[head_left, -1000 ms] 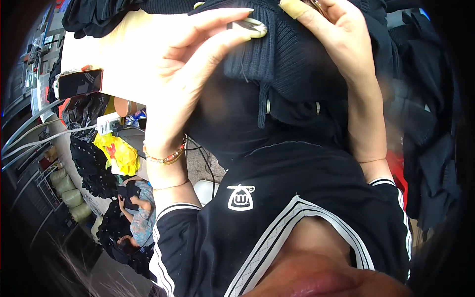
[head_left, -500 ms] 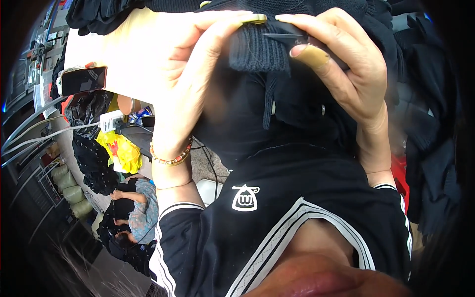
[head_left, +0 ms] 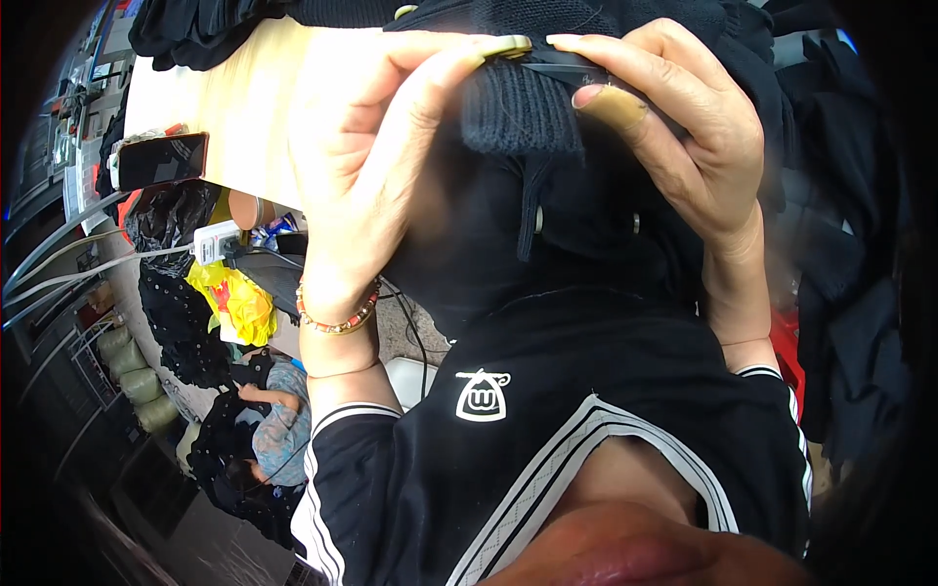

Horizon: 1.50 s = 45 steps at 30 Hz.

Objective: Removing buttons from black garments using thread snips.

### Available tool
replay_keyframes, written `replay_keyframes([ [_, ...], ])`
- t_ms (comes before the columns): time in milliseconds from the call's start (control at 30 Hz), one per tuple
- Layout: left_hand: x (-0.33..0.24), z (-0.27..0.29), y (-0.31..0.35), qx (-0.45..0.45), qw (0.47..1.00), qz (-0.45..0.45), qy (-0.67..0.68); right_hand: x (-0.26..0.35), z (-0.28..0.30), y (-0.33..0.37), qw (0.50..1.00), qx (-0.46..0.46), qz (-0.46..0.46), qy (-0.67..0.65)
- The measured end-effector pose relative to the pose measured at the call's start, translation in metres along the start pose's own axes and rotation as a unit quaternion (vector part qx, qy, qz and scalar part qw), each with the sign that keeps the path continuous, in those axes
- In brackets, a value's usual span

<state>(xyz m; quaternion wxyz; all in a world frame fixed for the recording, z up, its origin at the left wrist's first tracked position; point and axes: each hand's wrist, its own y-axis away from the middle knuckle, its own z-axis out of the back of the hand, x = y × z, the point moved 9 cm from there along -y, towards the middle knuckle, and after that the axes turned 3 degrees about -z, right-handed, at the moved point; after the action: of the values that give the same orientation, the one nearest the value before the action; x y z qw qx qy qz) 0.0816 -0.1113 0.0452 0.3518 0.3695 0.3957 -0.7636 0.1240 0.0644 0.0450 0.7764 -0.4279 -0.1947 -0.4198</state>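
My left hand (head_left: 381,137) pinches the edge of a dark ribbed knit garment (head_left: 518,107) between thumb and forefinger. A ribbed flap and a narrow strip hang down below the pinch. My right hand (head_left: 684,122) grips small dark-bladed thread snips (head_left: 562,70), forefinger above and thumb below. The blade points left, close to the knit and the left fingertips; the handle is hidden in the palm. A tan wrap covers my right thumb. More of the dark garment, with a few pale buttons (head_left: 636,224), drapes over my lap.
A pale wooden tabletop (head_left: 244,98) lies to the left, with a phone (head_left: 162,162) at its edge. Below are a power strip (head_left: 215,241), cables and a yellow bag (head_left: 239,303). Dark garments (head_left: 860,244) hang at right. Another person (head_left: 281,420) works at lower left.
The snips' blade has lifted slightly at the knit, and it looks wider. The ribbed flap has shifted slightly down and right. Both hands stay nearly in place.
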Motion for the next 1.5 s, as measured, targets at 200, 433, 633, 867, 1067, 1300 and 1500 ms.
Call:
replay_keyframes([
  [200, 0.0, 0.001, 0.001, -0.011, 1.0, 0.004, 0.026, 0.0, -0.001, -0.001, 1.0, -0.029, 0.002, -0.003],
  [433, -0.001, -0.002, 0.002, 0.0, 0.997, 0.012, 0.081, 0.005, 0.0, 0.001, 0.997, -0.062, 0.044, 0.019],
  [633, -0.001, -0.004, 0.002, 0.02, 0.995, 0.01, 0.096, 0.007, 0.001, 0.002, 0.996, -0.066, 0.062, 0.028],
  [867, 0.01, 0.002, 0.003, -0.013, 0.997, -0.004, 0.079, 0.013, 0.009, 0.0, 0.988, -0.104, 0.086, 0.078],
  [1067, 0.017, 0.003, 0.007, -0.029, 0.997, -0.001, 0.074, 0.006, 0.002, 0.0, 0.991, -0.093, 0.039, 0.083],
  [1300, 0.012, 0.001, 0.005, -0.027, 0.997, -0.021, 0.064, 0.009, 0.006, 0.0, 0.995, -0.082, 0.03, 0.052],
  [1500, 0.001, -0.008, 0.003, 0.03, 0.999, -0.033, 0.029, 0.003, 0.005, 0.0, 0.997, -0.076, -0.003, -0.01],
])
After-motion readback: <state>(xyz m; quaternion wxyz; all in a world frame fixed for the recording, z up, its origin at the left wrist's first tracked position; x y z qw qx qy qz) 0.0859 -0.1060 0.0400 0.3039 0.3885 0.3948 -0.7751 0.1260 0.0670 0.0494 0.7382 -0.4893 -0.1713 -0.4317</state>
